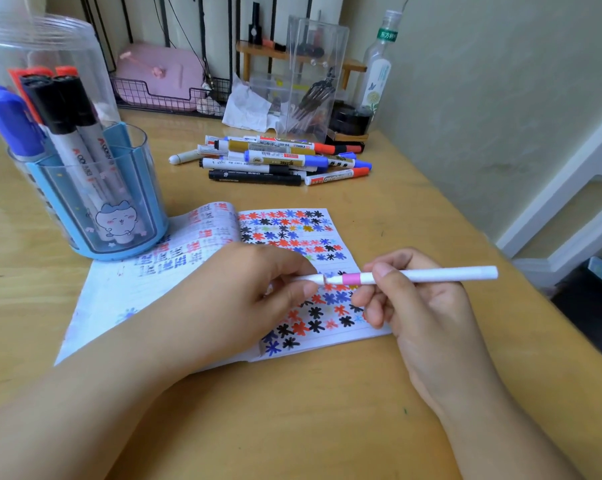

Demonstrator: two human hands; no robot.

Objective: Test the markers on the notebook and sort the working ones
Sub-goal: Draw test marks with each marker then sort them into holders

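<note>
An open notebook (154, 289) lies on the wooden desk, its right page covered with red, blue and black star marks. Above that page my right hand (420, 306) holds a thin white marker (438, 274) with a pink band, lying level and pointing left. My left hand (254, 289) pinches the marker's white cap (308, 278) right at the marker's tip, with a small gap between cap and barrel. A heap of several markers (275, 161) lies farther back on the desk. A blue pen holder (95, 202) at the left holds several capped markers.
A tall clear jar (39, 57) stands behind the pen holder. At the back are a wire basket with a pink case (161, 81), a clear plastic box (313, 74), crumpled paper (247, 105) and a glass bottle (379, 67). The desk's right edge (500, 244) runs along a wall.
</note>
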